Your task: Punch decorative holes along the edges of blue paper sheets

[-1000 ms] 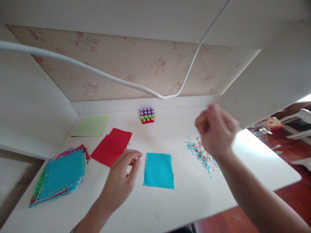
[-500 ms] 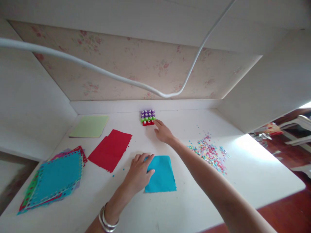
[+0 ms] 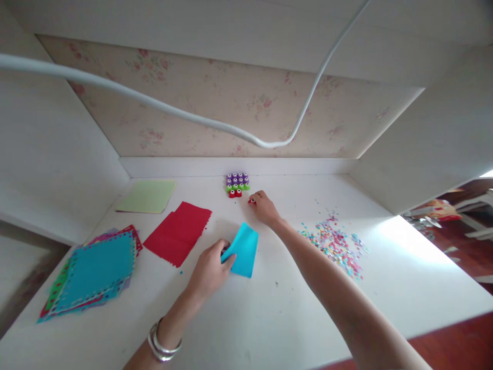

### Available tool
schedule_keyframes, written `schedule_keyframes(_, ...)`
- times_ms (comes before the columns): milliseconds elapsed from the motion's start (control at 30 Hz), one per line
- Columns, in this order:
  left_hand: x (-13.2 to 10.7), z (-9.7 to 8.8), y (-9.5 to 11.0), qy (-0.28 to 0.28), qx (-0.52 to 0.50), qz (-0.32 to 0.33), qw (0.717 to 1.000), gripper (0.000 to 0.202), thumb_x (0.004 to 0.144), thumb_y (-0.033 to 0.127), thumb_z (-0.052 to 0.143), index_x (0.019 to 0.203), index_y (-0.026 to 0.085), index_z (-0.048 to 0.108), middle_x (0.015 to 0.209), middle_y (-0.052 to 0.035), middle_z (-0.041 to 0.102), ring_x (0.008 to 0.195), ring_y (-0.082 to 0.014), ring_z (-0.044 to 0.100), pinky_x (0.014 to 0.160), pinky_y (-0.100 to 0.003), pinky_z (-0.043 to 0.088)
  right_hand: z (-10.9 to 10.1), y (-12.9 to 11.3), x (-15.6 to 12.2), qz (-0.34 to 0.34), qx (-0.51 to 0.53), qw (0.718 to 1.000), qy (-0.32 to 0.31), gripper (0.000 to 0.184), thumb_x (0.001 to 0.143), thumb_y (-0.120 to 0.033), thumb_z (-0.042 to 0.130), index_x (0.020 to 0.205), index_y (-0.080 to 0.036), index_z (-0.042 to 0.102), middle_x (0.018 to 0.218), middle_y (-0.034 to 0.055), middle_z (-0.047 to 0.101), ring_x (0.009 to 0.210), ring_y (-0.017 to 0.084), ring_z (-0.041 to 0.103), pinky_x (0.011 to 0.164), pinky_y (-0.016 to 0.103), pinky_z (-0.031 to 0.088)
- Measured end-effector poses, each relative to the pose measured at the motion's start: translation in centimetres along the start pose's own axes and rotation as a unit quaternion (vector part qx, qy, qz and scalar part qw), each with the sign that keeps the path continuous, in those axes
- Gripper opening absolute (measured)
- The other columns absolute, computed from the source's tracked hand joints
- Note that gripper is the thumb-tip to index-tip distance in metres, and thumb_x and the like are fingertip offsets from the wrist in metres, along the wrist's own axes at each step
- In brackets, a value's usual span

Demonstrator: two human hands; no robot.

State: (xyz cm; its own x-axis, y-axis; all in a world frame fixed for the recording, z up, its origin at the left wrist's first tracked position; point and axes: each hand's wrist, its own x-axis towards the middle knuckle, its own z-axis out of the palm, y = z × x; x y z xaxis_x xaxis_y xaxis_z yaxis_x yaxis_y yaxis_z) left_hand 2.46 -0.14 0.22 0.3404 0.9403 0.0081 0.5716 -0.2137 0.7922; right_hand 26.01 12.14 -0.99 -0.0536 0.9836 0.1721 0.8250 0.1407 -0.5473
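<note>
My left hand (image 3: 210, 270) pinches the near left corner of a blue paper sheet (image 3: 244, 249) and holds it lifted off the white desk (image 3: 269, 318). My right hand (image 3: 263, 206) reaches far forward, fingers closed round a small red punch (image 3: 251, 201). Just beyond it sits a block of small purple, green and red punches (image 3: 237, 184) near the back wall. The red row of that block now shows two pieces.
A red sheet (image 3: 177, 232) lies left of centre, a pale green sheet (image 3: 147, 196) behind it. A fanned stack of punched coloured sheets (image 3: 91, 272) sits at the left. Confetti scraps (image 3: 334, 246) are scattered at the right. A white cable (image 3: 231, 134) hangs overhead.
My right hand swung down from mid-air to the punch block and drew one red punch away. My left hand went from resting on the blue sheet to lifting it.
</note>
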Motion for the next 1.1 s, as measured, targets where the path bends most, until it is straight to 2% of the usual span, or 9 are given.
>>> schedule_keyframes(100,0.5,-0.6,0.0,0.037,-0.094,-0.084,0.991,0.027,0.086,0.048,0.057,0.088,0.021,0.056,0.079,-0.0033,0.067,0.067,-0.0207,0.067,0.058,-0.028,0.05,-0.3,0.6,-2.5,0.027,0.054,0.998,0.03,0.018,0.093,-0.021,0.051,0.106,-0.021,0.063,0.114,0.0102,0.066,0.101,0.023,0.064,0.087,0.035,0.048)
schedule_keyframes(200,0.8,-0.6,-0.1,0.075,-0.215,-0.147,0.963,0.036,0.085,0.051,0.059,0.102,0.02,0.056,0.093,-0.0051,0.07,0.061,-0.0177,0.069,0.053,-0.025,0.052,0.0,1.0,-6.3,0.052,0.119,0.99,0.06,0.024,0.097,-0.033,0.046,0.117,-0.022,0.056,0.107,0.0074,0.07,0.094,0.02,0.069,0.08,0.033,0.053)
schedule_keyframes(333,0.7,0.1,-0.3,0.09,-0.292,-0.152,0.94,0.038,0.087,0.052,0.056,0.102,0.017,0.058,0.079,-0.0038,0.07,0.052,-0.0158,0.065,0.046,-0.024,0.05,1.2,0.7,-11.1,0.088,0.276,0.953,0.089,0.039,0.094,-0.049,0.05,0.124,-0.023,0.054,0.119,0.0098,0.066,0.089,0.02,0.071,0.072,0.032,0.058)
schedule_keyframes(433,0.5,0.6,-0.5,0.08,-0.309,-0.141,0.937,0.036,0.087,0.052,0.056,0.095,0.016,0.058,0.067,-0.0008,0.065,0.05,-0.0159,0.062,0.043,-0.023,0.048,1.8,-0.1,-13.0,0.1,0.398,0.909,0.067,0.035,0.088,-0.048,0.062,0.113,-0.024,0.063,0.105,0.0073,0.072,0.084,0.02,0.071,0.075,0.034,0.058)
schedule_keyframes(500,0.3,0.8,-0.4,0.078,-0.331,-0.13,0.931,0.036,0.087,0.049,0.058,0.1,0.016,0.058,0.075,-0.003,0.068,0.059,-0.0177,0.066,0.049,-0.025,0.053,1.9,-0.6,-13.5,0.089,0.412,0.906,0.051,0.032,0.087,-0.045,0.065,0.111,-0.024,0.065,0.101,0.0065,0.073,0.081,0.02,0.071,0.076,0.035,0.058)
schedule_keyframes(633,0.4,1.1,-0.2,0.079,-0.359,-0.13,0.921,0.041,0.084,0.041,0.063,0.114,0.014,0.056,0.096,-0.0094,0.072,0.075,-0.0217,0.072,0.064,-0.031,0.061,1.6,-1.5,-13.7,0.055,0.425,0.903,0.026,0.032,0.085,-0.04,0.068,0.115,-0.027,0.064,0.118,0.0069,0.069,0.095,0.021,0.07,0.083,0.036,0.057)
schedule_keyframes(733,0.4,1.3,-0.1,0.08,-0.369,-0.144,0.915,0.048,0.081,0.038,0.067,0.121,0.014,0.054,0.104,-0.0113,0.072,0.079,-0.0246,0.073,0.064,-0.035,0.062,1.3,-1.8,-13.9,0.046,0.436,0.899,0.006,0.034,0.085,-0.037,0.069,0.117,-0.027,0.063,0.116,0.0067,0.07,0.1,0.021,0.069,0.085,0.037,0.057)
schedule_keyframes(933,0.7,1.3,-0.5,0.087,-0.374,-0.114,0.916,0.041,0.083,0.043,0.067,0.108,0.011,0.067,0.103,-0.0121,0.074,0.091,-0.0254,0.072,0.08,-0.038,0.062,1.4,-1.4,-13.8,0.07,0.394,0.916,-0.011,0.041,0.084,-0.039,0.069,0.121,-0.024,0.06,0.094,0.0055,0.075,0.082,0.02,0.07,0.073,0.034,0.055)
schedule_keyframes(1100,0.8,1.5,-0.4,0.083,-0.411,-0.125,0.899,0.042,0.082,0.043,0.069,0.109,0.011,0.067,0.102,-0.0114,0.074,0.087,-0.0252,0.073,0.079,-0.038,0.062,1.3,-1.3,-13.4,0.068,0.385,0.92,-0.029,0.033,0.086,-0.041,0.068,0.113,-0.023,0.062,0.088,0.005,0.074,0.071,0.017,0.066,0.061,0.028,0.051)
